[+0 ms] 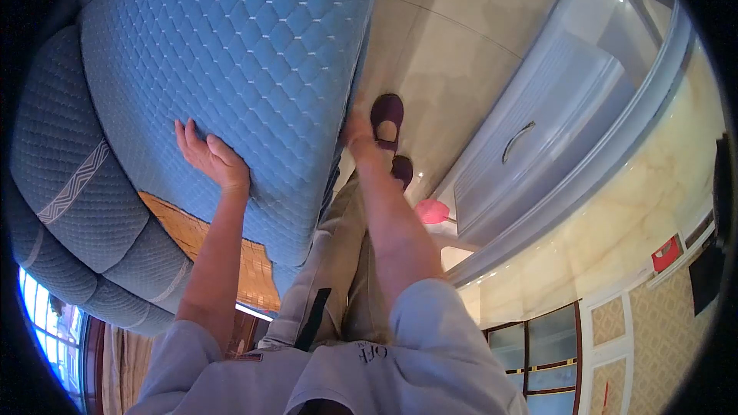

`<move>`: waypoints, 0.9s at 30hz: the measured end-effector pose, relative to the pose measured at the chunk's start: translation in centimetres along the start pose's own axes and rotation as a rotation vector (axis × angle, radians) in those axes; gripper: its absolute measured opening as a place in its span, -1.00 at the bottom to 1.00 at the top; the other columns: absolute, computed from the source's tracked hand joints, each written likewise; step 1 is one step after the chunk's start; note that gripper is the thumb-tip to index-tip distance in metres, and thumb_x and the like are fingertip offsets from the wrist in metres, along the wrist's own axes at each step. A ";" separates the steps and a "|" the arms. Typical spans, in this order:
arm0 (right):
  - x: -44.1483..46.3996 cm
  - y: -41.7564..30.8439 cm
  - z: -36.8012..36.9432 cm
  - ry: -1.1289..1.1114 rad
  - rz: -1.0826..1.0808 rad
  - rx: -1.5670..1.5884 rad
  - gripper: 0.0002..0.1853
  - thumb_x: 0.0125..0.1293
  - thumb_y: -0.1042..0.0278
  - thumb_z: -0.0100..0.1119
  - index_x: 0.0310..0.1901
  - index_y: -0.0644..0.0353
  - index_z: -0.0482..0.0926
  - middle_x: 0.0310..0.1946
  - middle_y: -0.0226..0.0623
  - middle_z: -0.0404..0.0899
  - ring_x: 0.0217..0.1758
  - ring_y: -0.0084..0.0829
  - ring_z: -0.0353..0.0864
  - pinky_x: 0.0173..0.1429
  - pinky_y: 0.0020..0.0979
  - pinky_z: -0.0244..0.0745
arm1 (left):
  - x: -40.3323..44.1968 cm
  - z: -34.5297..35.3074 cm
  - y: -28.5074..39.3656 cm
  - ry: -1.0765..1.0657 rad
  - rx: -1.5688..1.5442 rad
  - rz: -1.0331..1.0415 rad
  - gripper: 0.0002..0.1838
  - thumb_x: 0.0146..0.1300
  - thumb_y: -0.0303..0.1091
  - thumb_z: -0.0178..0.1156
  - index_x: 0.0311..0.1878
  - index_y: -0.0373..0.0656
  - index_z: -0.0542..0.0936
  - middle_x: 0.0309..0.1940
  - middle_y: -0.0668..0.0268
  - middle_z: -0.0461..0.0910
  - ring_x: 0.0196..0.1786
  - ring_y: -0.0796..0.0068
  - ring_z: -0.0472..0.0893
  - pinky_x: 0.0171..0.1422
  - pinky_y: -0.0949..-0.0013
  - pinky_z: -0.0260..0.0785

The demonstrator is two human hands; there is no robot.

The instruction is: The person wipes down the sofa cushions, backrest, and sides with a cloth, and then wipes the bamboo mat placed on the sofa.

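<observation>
A blue quilted cover lies over a sofa seat. My left hand rests on or just over its surface, palm partly turned up, fingers apart and nothing in them. My right hand is at the cover's side edge, beside the dark shoes; its fingers are blurred and partly hidden along that edge, so their grip cannot be made out. A woven tan mat shows beside the cover, near my left forearm.
Dark blue sofa cushions line the left. To the right stands a white table with a drawer and a glossy marbled top. A pink object is near its base. My dark shoes stand on the tiled floor.
</observation>
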State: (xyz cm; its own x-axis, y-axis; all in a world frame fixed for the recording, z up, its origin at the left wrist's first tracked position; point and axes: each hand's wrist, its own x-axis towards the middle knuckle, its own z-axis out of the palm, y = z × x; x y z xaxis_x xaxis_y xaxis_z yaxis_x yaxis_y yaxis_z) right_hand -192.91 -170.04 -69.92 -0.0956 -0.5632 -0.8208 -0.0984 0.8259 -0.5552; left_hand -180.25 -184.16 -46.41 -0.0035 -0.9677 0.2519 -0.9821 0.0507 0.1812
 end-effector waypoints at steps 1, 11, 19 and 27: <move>-2.7 0.4 0.5 -0.055 0.048 -0.020 -0.52 0.21 0.46 -0.04 0.21 0.25 0.32 0.04 0.13 0.48 0.13 -0.01 0.48 0.20 -0.21 0.36 | 0.2 0.3 0.1 0.007 -0.024 -0.013 -0.47 0.37 -0.12 -0.23 0.20 -0.37 0.32 0.32 -0.06 0.20 0.34 -0.01 0.21 0.39 0.07 0.01; -4.1 -22.4 -19.3 0.264 0.047 0.444 -0.69 0.22 0.28 0.14 -0.10 0.33 0.49 -0.22 -0.10 0.59 -0.09 -0.30 0.57 -0.07 -0.26 0.48 | 0.2 -0.2 0.3 -0.030 0.067 0.015 -0.48 0.34 -0.13 -0.24 0.23 -0.29 0.30 0.33 -0.06 0.17 0.34 -0.02 0.19 0.38 0.05 -0.04; 4.5 -29.5 -22.4 0.898 -0.758 -0.122 -0.84 0.32 0.40 -0.04 -0.33 0.30 0.47 -0.46 -0.24 0.54 -0.37 -0.29 0.52 -0.25 -0.32 0.45 | 0.4 0.1 0.2 -0.004 0.061 0.029 -0.47 0.35 -0.08 -0.25 0.24 -0.22 0.31 0.33 -0.04 0.19 0.34 -0.02 0.19 0.38 0.04 -0.05; -12.7 -5.9 -5.1 0.032 -0.281 -0.112 -0.70 0.29 0.41 -0.14 0.01 0.34 0.40 -0.02 0.23 0.44 0.01 0.13 0.48 0.08 -0.14 0.41 | 0.5 0.3 0.7 0.049 0.023 0.020 -0.50 0.29 -0.17 -0.18 0.21 -0.25 0.34 0.30 -0.05 0.23 0.33 -0.03 0.21 0.38 0.04 -0.03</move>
State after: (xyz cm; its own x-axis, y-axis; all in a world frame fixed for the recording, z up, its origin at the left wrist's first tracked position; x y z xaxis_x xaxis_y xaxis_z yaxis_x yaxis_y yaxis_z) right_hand -196.18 -167.91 -55.54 -0.0800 -0.7714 -0.6313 -0.2342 0.6302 -0.7403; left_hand -180.98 -184.65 -46.45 -0.0149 -0.9532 0.3020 -0.9860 0.0642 0.1539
